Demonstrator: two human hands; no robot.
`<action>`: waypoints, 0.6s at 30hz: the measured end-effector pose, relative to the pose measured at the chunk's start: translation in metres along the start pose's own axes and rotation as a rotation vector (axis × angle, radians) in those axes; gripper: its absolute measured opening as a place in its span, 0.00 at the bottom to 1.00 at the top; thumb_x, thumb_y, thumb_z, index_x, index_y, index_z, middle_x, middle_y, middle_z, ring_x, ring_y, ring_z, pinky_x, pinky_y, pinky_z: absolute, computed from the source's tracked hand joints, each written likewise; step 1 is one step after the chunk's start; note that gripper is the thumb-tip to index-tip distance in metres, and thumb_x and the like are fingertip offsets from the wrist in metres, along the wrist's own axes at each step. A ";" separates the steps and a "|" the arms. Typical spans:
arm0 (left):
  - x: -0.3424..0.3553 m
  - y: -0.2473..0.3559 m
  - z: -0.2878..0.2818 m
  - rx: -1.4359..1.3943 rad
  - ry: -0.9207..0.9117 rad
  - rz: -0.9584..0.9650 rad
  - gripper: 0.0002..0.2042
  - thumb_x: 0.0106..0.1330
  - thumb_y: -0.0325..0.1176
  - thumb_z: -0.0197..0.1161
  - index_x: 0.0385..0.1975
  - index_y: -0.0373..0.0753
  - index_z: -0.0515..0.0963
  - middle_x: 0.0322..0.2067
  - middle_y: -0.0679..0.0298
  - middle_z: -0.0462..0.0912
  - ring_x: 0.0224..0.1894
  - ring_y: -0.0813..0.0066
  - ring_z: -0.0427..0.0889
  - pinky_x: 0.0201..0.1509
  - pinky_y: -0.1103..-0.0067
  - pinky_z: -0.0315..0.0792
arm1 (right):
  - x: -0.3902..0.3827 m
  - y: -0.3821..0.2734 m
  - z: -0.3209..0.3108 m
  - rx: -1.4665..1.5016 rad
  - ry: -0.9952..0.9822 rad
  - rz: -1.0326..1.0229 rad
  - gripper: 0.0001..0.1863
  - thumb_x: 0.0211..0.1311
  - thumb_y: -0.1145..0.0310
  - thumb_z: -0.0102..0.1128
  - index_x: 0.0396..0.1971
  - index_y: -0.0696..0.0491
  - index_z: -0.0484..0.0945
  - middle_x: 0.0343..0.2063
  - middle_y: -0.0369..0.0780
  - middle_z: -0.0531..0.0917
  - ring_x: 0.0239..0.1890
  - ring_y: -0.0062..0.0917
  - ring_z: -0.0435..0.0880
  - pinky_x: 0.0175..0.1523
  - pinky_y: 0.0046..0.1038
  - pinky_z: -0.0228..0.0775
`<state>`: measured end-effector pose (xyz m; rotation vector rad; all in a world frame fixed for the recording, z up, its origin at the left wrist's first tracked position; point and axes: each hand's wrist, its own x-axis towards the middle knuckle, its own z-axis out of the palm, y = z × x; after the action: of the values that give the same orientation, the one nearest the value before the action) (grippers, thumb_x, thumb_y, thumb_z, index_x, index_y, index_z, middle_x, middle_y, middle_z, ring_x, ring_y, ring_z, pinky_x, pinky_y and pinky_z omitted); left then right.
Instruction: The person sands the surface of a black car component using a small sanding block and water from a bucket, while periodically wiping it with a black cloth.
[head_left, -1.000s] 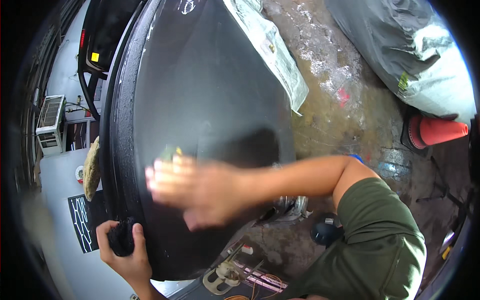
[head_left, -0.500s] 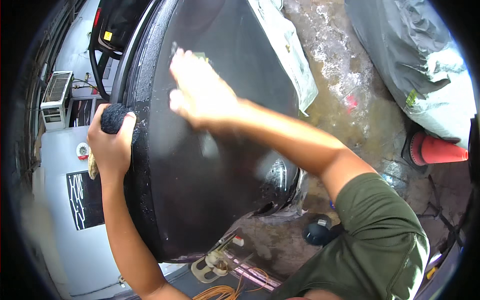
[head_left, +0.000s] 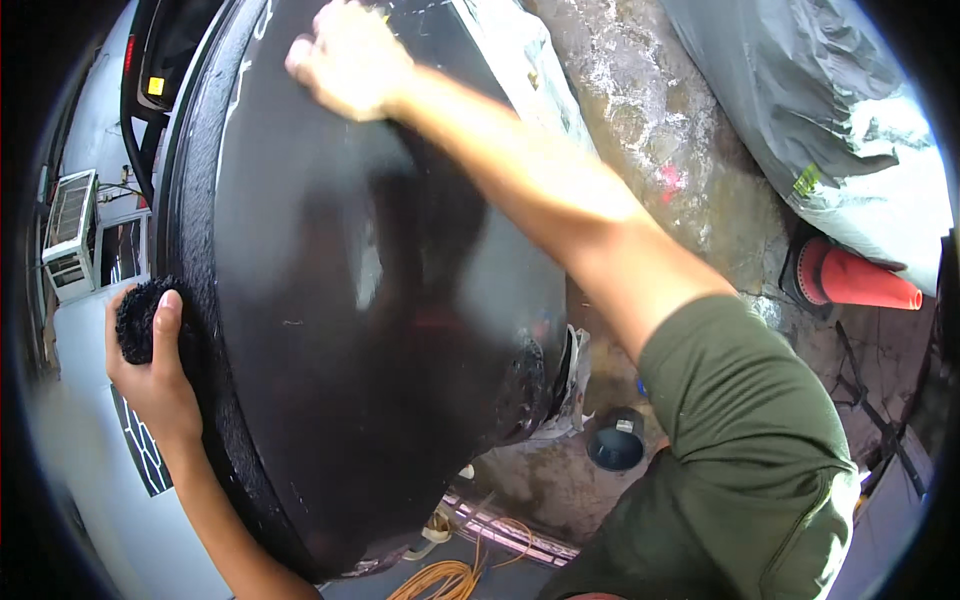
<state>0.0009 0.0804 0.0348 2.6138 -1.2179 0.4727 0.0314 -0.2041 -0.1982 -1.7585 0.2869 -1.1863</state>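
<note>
My left hand [head_left: 165, 390] grips a fuzzy black cloth [head_left: 138, 325], bunched up, at the left side of a glossy black car panel [head_left: 330, 400]. A rough, wet-looking dark strip [head_left: 195, 170] runs along that side, close to the hand. My right arm reaches up across the panel. At its far end, my right hand [head_left: 355, 65] is curled against the surface, bright and slightly blurred. A small yellow-green bit shows beside its fingers; what the hand holds is otherwise hidden. Pale reflections and smears mark the panel.
Plastic sheeting [head_left: 535, 70] hangs along the panel's right edge. A covered vehicle [head_left: 790, 90] and an orange cone [head_left: 860, 275] stand at right. A dark bucket [head_left: 615, 440] sits on the stained floor, and a coiled orange cord [head_left: 440, 578] lies near the bottom.
My right hand has moved farther up the panel. My left hand appears lower and farther left, still gripping the black cloth. The whole view has shifted, with more of the near panel showing.
</note>
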 end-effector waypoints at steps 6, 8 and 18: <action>-0.011 -0.008 -0.020 0.117 0.050 0.016 0.15 0.74 0.36 0.69 0.51 0.31 0.79 0.41 0.67 0.79 0.44 0.78 0.75 0.55 0.81 0.68 | -0.197 -0.093 -0.030 -0.089 -0.502 -0.231 0.46 0.63 0.51 0.60 0.70 0.74 0.62 0.72 0.71 0.61 0.79 0.62 0.58 0.82 0.53 0.52; -0.010 -0.017 -0.032 0.134 -0.024 -0.025 0.16 0.77 0.36 0.67 0.56 0.30 0.80 0.49 0.62 0.82 0.52 0.75 0.79 0.62 0.79 0.70 | -0.158 -0.039 -0.010 0.041 -0.042 -0.109 0.42 0.64 0.55 0.59 0.69 0.72 0.66 0.70 0.71 0.65 0.77 0.62 0.62 0.79 0.52 0.56; -0.006 -0.030 -0.042 0.155 0.069 -0.054 0.21 0.75 0.39 0.65 0.60 0.30 0.80 0.55 0.56 0.82 0.59 0.67 0.80 0.69 0.71 0.70 | -0.238 -0.032 -0.030 -0.231 -0.455 -0.135 0.42 0.68 0.50 0.58 0.70 0.70 0.65 0.74 0.67 0.63 0.78 0.57 0.64 0.82 0.51 0.53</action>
<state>0.0116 0.1175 0.0697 2.7248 -1.1281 0.6664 -0.1215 -0.0542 -0.3104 -2.2215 0.0332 -0.8345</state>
